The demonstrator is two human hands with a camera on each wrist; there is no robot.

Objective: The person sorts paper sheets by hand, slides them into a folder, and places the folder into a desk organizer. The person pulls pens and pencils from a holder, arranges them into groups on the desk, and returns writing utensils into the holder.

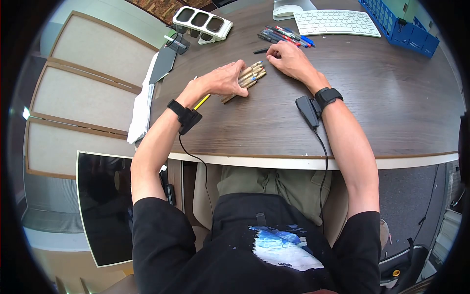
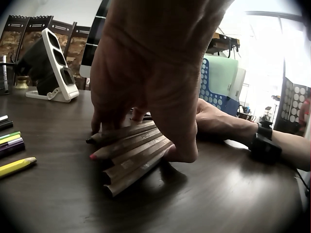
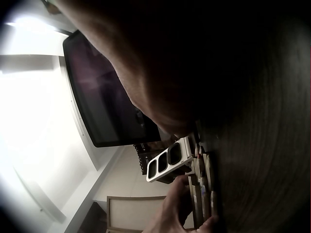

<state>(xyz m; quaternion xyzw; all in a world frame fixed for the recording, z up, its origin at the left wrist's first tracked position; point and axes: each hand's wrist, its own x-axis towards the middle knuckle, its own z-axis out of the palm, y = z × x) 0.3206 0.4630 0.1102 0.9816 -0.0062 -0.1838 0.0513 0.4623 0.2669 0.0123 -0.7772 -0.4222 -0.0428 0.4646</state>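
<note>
My left hand point(image 1: 225, 79) spans a row of plain wooden colored pencils point(image 1: 252, 74), holding them between thumb and fingers. In the left wrist view the pencils point(image 2: 133, 153) lie side by side close over the table, some showing colored tips, others flat ends. To their right, my right hand point(image 1: 292, 60) rests low over the table with its fingers loosely bent and nothing visible in them. A short black pen-like piece point(image 1: 261, 51) lies beside its fingertips. In the right wrist view the right hand point(image 3: 160, 102) is mostly dark, its fingers hidden.
Several pens point(image 1: 286, 36) lie in a pile beyond the right hand. A white holder with three openings point(image 1: 201, 22) stands at the back left. A yellow pencil point(image 1: 201, 102) lies under the left wrist. A keyboard point(image 1: 337, 23), a mouse point(image 1: 287, 12) and a blue basket point(image 1: 406, 32) are at the back right.
</note>
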